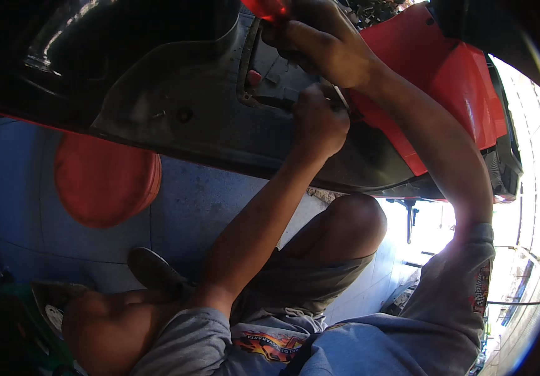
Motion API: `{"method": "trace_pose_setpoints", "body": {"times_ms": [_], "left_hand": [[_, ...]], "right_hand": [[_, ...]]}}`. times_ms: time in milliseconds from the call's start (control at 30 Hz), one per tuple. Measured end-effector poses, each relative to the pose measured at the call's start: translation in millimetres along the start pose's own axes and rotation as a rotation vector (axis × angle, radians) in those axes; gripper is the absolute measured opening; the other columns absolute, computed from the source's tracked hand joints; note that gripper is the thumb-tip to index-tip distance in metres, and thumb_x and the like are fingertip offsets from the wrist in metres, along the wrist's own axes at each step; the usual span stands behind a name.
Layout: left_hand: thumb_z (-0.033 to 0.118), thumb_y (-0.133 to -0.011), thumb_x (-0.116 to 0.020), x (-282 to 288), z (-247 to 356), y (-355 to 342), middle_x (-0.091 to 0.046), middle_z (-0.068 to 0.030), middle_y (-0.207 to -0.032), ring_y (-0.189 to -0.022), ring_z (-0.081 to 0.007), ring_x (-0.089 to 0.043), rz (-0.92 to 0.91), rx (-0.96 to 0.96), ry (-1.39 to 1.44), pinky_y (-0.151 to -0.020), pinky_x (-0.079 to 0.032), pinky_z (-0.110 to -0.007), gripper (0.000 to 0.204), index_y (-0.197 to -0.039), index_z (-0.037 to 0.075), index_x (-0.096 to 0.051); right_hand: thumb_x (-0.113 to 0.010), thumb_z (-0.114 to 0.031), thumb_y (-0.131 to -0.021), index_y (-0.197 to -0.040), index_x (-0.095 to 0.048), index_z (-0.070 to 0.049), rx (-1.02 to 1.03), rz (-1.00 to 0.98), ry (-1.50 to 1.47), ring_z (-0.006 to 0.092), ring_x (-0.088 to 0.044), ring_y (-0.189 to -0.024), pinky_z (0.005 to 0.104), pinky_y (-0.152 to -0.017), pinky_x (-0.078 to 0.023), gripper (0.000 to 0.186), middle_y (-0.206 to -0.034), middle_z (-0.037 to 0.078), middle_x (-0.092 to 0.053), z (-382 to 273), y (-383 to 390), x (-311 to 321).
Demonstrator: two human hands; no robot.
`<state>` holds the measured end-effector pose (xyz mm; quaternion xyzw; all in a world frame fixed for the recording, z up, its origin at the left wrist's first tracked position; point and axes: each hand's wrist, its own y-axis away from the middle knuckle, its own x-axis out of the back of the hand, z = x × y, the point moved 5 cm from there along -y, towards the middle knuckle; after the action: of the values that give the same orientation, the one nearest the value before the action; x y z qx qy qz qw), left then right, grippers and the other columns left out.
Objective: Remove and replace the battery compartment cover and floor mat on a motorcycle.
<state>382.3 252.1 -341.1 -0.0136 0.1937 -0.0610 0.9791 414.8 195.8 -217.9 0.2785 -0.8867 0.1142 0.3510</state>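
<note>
My left hand [323,122] is closed in a fist at the lower edge of an opening in the dark grey plastic panel [194,94] of a motor scooter. A dark, thin, pointed piece [273,101] sticks out leftward from it, and a pale strip [340,96] shows at its right side. What exactly the fist grips is hidden. Higher up, my right hand [323,41] is curled around a red translucent object [267,9], cut off by the top edge. Inside the opening, a small pinkish-red part [255,78] is visible between my hands and the frame's left side.
Glossy red bodywork [433,94] lies to the right, beside my right forearm. A round red stool [104,180] stands on the tiled floor [188,200] at left. My bent knee [357,222] is below the scooter's edge. Bright daylight washes out the far right.
</note>
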Motion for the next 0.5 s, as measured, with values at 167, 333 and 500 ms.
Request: {"method": "trace_pose_setpoints", "body": {"times_ms": [167, 333, 500], "left_hand": [[-0.007, -0.068, -0.057, 3, 5, -1, -0.067, -0.0181, -0.079, -0.072, -0.0221, -0.068, -0.084, 0.19, 0.315, -0.064, -0.052, -0.035, 0.024, -0.092, -0.007, -0.061], [-0.009, -0.076, -0.059, -7, 0, -1, -0.062, -0.0127, -0.097, -0.086, -0.0182, -0.066, -0.17, 0.217, 0.535, -0.069, -0.056, -0.028, 0.029, -0.104, -0.006, -0.058], [-0.008, -0.077, -0.06, -8, 0, 0, -0.062, -0.0119, -0.096, -0.088, -0.0179, -0.065, -0.21, 0.216, 0.41, -0.072, -0.057, -0.029, 0.029, -0.105, -0.006, -0.057]], "right_hand": [[-0.056, -0.024, -0.085, -0.102, -0.056, 0.004, 0.068, -0.116, 0.032, 0.0177, -0.054, -0.072, 0.0342, -0.066, -0.045, 0.033, -0.079, 0.01, -0.058, 10, -1, -15], [-0.05, -0.026, -0.082, -0.099, -0.062, -0.001, -0.038, -0.13, 0.297, 0.0214, -0.064, -0.079, 0.0361, -0.077, -0.048, 0.033, -0.085, 0.01, -0.066, 8, -1, -25], [-0.055, -0.018, -0.084, -0.107, -0.054, 0.005, -0.013, -0.189, 0.269, 0.0244, -0.059, -0.073, 0.037, -0.068, -0.047, 0.033, -0.079, 0.016, -0.06, 9, -7, -17]]}}
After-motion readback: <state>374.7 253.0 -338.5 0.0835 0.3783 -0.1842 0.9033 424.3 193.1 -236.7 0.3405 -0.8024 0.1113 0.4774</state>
